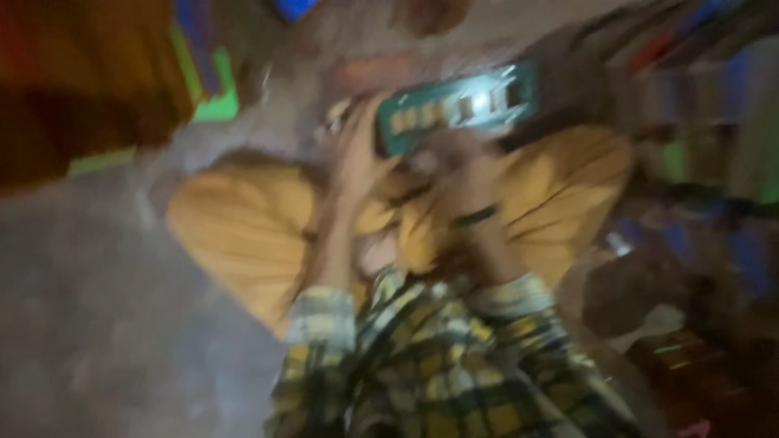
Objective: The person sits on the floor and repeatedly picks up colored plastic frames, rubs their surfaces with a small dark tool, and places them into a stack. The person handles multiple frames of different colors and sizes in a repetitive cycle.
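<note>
A rough grey floor, mottled like bare concrete, fills the lower left of the frame, and the whole view is smeared by motion. In the upper left sits a broad dark orange-brown mass with a strip of bright green beside it; along the right edge lies a jumble of dark, multicoloured objects too blurred to tell apart. In the middle of the frame the person's legs spread left and right in soft, loose mustard-yellow trousers that fold in long creases. At the bottom centre are the sleeves of a yellow, white and dark plaid shirt, woven and cuffed at the wrists. Both forearms rise toward the upper centre, where a flat, rectangular teal circuit board lies slightly tilted, carrying a row of small pale blocks and one bright glint. The left hand curls its fingers around the board's left end. The right hand, with a dark band at the wrist, sits just below the board's lower edge; blur hides whether it grips or only touches it.
</note>
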